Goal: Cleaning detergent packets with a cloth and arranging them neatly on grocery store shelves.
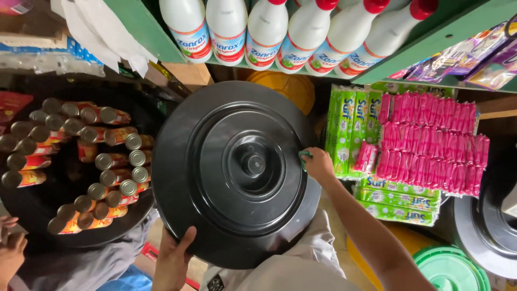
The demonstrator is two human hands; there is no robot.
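A large round black plastic lid (pixel 237 167) with a raised centre knob fills the middle of the view. My left hand (pixel 173 258) grips its lower rim, thumb on top. At the lid's right edge my right hand (pixel 318 164) is closed on a small green cloth (pixel 305 154) pressed against the rim. A second black rim shows just under the lid at its lower right.
A black tub (pixel 32 215) with several tins stands on the left. Another person's hands (pixel 9 245) are at the far left bottom. White red-capped bottles (pixel 266 32) line a green shelf above. Green and pink sachet packs (pixel 425 145) lie right, with a green lid (pixel 449 269) and another black lid (pixel 484 231) below them.
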